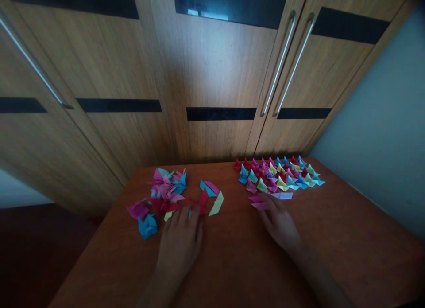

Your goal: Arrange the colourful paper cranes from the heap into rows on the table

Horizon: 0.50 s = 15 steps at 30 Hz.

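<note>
- Reddish-brown worktop [229, 263] carries folded paper pieces on both sides, with its far edge near the wooden wardrobe [212, 73].
- Red folded paper [203, 198] lies left of the worktop's middle, partly covered by the fingers of the left hand [181, 237]; whether they grip it, I cannot tell.
- Just right of it are a pale yellow strip [217, 204], a blue piece [207, 189] and a pink strip [211, 186].
- Pink paper pieces [255, 200] lie under the fingertips of the right hand [279, 221]; I cannot tell whether they are pinched. A lavender strip [283, 195] sits just beyond that hand.
- The two hands are well apart, palms down.
- Many-coloured pointed pieces [279, 173] stand in rows towards the worktop's far right corner.
- Towards the far left corner is a heap of pink and blue folded shapes [166, 186]; a magenta piece [137, 209] and a blue crumpled-looking piece [148, 227] lie nearer the left edge.
- The wardrobe's doors are closed, its contents hidden.
</note>
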Available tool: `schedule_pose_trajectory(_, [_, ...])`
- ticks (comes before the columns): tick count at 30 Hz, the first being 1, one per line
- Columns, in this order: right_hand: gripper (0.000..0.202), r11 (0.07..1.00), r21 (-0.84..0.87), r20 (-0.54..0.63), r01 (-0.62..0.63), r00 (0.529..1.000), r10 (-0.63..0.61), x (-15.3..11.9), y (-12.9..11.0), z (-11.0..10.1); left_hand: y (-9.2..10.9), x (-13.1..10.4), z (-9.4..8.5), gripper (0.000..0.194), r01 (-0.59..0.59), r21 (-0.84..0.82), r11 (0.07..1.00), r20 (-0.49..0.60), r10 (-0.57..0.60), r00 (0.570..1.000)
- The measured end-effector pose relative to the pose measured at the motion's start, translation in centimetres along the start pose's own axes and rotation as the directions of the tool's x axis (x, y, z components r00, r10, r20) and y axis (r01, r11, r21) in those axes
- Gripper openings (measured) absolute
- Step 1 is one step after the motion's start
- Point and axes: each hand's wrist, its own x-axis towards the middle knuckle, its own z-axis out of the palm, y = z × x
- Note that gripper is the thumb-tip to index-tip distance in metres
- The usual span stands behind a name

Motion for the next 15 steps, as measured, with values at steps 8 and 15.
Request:
schedule_pose_trajectory(8, [0.048, 0.97, 0.188, 0.151, 0.153, 0.972, -0.183, 1.9, -9.0, 5.0, -1.2, -1.6, 2.6, 0.045, -0.135, -0.077, 0.988, 0.051, 0.139, 0.989])
schedule_pose_trajectory(15, [0.043, 0.963, 0.166, 0.159, 0.212, 0.958, -0.239, 2.1, -10.8, 6.4, -1.9, -0.8, 3.0, 0.05, -0.206, -0.206, 0.957, -0.042, 0.202, 0.978])
